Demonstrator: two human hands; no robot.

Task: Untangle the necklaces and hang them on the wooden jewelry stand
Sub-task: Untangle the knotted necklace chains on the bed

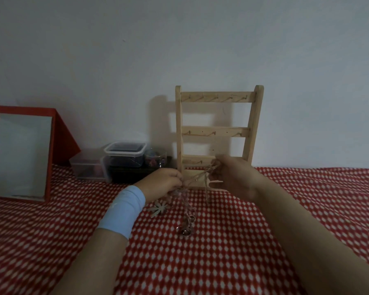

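A wooden jewelry stand (216,132) with three hooked rails stands against the wall, its hooks bare. Just in front of its base, my left hand (162,182) and my right hand (232,177) each pinch part of a tangle of thin necklaces (188,207). A chain stretches taut between the two hands. The rest of the tangle hangs down to the cloth, ending in small rings and a clasp. A silver flower-shaped pendant (159,208) lies on the cloth under my left wrist, which wears a light blue band.
A red cloth with white dots (200,252) covers the surface. At the left a red-framed mirror (22,154) leans against the wall. Clear plastic boxes (124,154) and a small jar (156,159) stand between the mirror and the stand.
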